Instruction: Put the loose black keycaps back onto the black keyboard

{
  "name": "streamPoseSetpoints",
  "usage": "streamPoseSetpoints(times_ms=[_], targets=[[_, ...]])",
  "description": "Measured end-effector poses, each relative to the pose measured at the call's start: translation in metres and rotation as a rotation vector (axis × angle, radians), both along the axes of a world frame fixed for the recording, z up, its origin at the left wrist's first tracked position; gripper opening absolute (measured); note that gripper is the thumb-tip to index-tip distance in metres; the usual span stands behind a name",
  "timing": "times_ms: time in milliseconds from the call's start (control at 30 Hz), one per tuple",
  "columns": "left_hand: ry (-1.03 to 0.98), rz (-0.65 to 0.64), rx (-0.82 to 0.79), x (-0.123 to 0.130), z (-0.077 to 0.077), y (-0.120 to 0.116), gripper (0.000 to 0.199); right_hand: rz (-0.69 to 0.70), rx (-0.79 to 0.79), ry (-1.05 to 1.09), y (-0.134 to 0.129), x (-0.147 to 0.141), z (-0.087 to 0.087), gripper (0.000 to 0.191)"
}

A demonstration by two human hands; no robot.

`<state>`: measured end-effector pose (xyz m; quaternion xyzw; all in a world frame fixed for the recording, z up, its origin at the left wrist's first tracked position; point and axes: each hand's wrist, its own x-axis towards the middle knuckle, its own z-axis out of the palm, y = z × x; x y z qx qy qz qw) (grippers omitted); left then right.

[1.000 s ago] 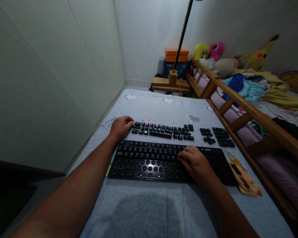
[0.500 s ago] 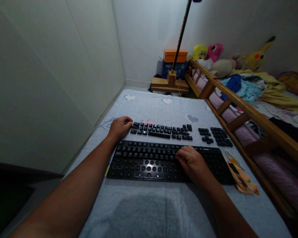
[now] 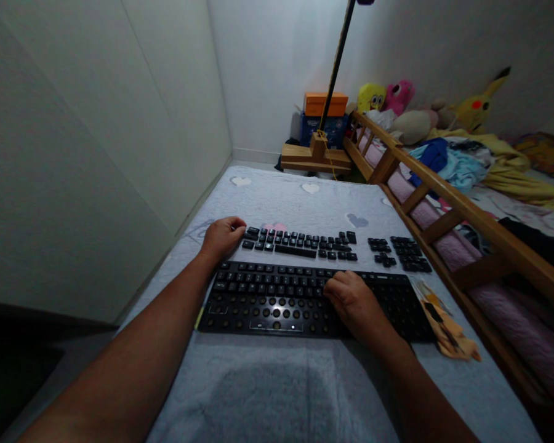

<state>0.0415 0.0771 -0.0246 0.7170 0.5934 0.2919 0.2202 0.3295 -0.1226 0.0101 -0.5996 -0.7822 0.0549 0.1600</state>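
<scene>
I see the black keyboard (image 3: 263,303) lying on the heart-patterned cloth (image 3: 277,200), loose keycaps (image 3: 295,251) spread just beyond its far edge. The right hand (image 3: 351,298) bends its fingers over the keyboard, right of middle; the left hand (image 3: 222,238) curls at the keycaps' left end. Whether either grips anything, I can't tell.

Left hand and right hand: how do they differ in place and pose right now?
The left hand is beside the left end of the loose keys, while the right hand is over the keyboard. The left hand's fingertips point rightward; the right hand's point leftward. The left hand reaches farther out than the right. Both are bare, with curled fingers.
</scene>
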Motion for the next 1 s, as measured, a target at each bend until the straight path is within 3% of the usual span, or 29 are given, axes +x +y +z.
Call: streamPoseSetpoints(times_ms=[233, 367, 467, 567, 733, 867, 1000], targets=[[-0.005, -0.004, 0.003, 0.000, 0.000, 0.001, 0.027, -0.003, 0.095, 0.157, -0.002, 0.006, 0.002, 0.015], [-0.002, -0.004, 0.005, 0.000, 0.000, 0.000, 0.026, -0.111, 0.190, 0.305, 0.000, 0.018, 0.014, 0.014], [0.001, -0.008, 0.009, 0.000, 0.001, -0.001, 0.027, -0.171, 0.184, 0.298, 0.008, 0.032, 0.023, 0.012], [0.006, -0.009, 0.005, 0.001, 0.002, -0.001, 0.027, -0.182, 0.135, 0.208, 0.028, 0.052, 0.029, 0.009], [0.009, -0.010, 0.002, 0.001, 0.004, -0.002, 0.026, -0.276, 0.035, 0.006, 0.084, 0.080, 0.030, 0.010], [0.017, -0.009, 0.000, 0.002, 0.005, -0.002, 0.026, -0.335, -0.106, -0.117, 0.125, 0.087, 0.025, 0.014], [0.025, -0.010, 0.000, 0.002, 0.006, -0.003, 0.027, -0.364, -0.154, -0.167, 0.147, 0.087, 0.021, 0.012]])
